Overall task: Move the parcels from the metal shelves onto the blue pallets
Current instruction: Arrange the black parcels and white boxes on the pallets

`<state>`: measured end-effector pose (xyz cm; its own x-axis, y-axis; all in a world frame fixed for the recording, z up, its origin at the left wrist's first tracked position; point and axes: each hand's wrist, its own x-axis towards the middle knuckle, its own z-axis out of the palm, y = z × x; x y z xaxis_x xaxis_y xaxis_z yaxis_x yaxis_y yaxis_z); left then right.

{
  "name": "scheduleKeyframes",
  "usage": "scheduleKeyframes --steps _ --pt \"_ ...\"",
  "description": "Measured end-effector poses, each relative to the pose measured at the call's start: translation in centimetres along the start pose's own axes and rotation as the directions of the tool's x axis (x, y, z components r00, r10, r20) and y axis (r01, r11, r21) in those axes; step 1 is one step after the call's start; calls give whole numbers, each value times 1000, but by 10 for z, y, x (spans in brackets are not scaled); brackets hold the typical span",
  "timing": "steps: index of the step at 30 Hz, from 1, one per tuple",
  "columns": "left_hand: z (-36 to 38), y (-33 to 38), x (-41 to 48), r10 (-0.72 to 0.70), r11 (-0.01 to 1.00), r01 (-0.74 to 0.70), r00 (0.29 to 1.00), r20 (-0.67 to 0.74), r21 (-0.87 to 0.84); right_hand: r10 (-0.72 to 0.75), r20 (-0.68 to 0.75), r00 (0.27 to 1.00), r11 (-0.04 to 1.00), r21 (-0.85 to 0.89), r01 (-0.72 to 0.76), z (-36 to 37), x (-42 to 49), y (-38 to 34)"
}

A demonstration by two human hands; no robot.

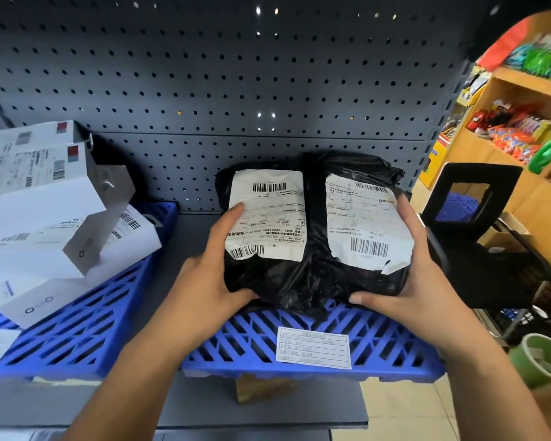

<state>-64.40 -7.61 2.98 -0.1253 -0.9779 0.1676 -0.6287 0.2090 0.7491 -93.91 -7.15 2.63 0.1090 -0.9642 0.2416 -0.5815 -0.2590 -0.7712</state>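
Two black plastic-wrapped parcels with white shipping labels lie side by side over the back of a blue pallet (pixel 331 348). My left hand (pixel 210 275) grips the left black parcel (pixel 261 275) at its left edge, thumb under its near corner. My right hand (pixel 404 281) grips the right black parcel (pixel 363 275) at its right edge, fingers along the side and thumb under the front. The parcels touch each other in the middle. A second blue pallet (pixel 86 326) at the left carries several white boxes (pixel 39 237) in a tilted pile.
A grey perforated metal back panel (pixel 236 90) rises behind the pallets. A white label (pixel 314 346) is stuck on the near pallet. A black chair (pixel 477 218) and a green bin (pixel 541 361) stand at the right, wooden shelves of goods (pixel 522 128) beyond.
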Motion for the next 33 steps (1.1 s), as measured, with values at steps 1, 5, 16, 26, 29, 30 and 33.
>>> scheduleKeyframes --steps 1,5,16,26,29,30,33 --pt "1 1 -1 -11 1000 12 1000 -25 3 -11 -6 1000 1000 -20 11 0 0 2" --pt "4 6 -2 -28 1000 28 997 -75 -2 -22 -47 999 999 -49 19 1 1 6" --pt "2 1 -6 27 1000 -27 999 -32 -12 -23 -100 995 999 -42 18 0 -9 4" --pt "-40 -14 -5 114 987 -99 986 120 -130 -102 20 995 993 62 100 -34 -19 -3" --pt "-43 -17 -3 114 983 -112 993 7 -145 -202 -18 979 964 172 202 -38 -18 -6" --pt "-41 -15 -2 121 978 -122 992 -18 -169 -211 -70 975 949 224 221 -37 -16 -8" --pt "-29 -4 5 148 965 -154 988 -42 -212 -179 -171 969 945 246 218 -30 -3 -17"
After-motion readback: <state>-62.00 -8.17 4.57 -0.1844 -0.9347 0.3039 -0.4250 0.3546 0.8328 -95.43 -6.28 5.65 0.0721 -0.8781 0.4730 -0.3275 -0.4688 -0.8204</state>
